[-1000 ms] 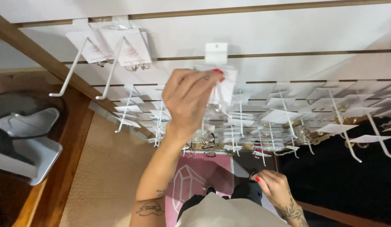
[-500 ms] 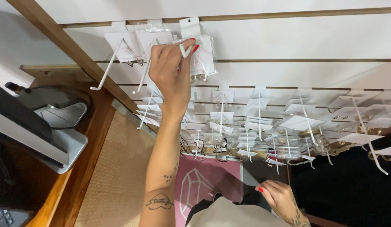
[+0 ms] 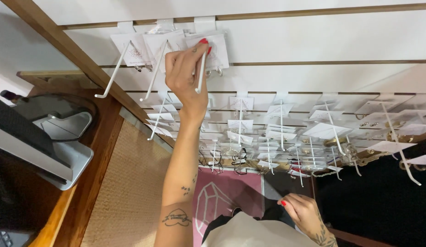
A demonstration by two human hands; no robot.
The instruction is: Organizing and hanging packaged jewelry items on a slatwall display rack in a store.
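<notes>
White slatwall panel (image 3: 313, 50) fills my view as my left hand (image 3: 187, 75) reaches to the top row and pinches a white earring card (image 3: 217, 48) between thumb and fingertips, right where it hangs on a long white peg hook (image 3: 201, 75). The card sits at the wall end of the hook, hard against the panel, with its small earrings dangling below; gripping it by the edge seems the only way to steady it on so thin a wire. Two neighbouring hooks (image 3: 113, 75) jut out just to the left, each carrying its own card (image 3: 130, 48) at the back, so my fingers work in a narrow gap between wires.

My right hand (image 3: 306, 215) rests low near my waist, fingers curled loosely against the pale fabric (image 3: 249, 233) of my clothing; I cannot tell whether it holds anything.

Below the top row, rows of further hooks crowded with jewellery cards (image 3: 277, 132) stick out toward me. A pink mat with a gem outline (image 3: 222, 201) lies beneath them. To the left, a wooden desk (image 3: 91, 183) carries a silver monitor stand (image 3: 62, 151), beside a woven panel (image 3: 130, 192).
</notes>
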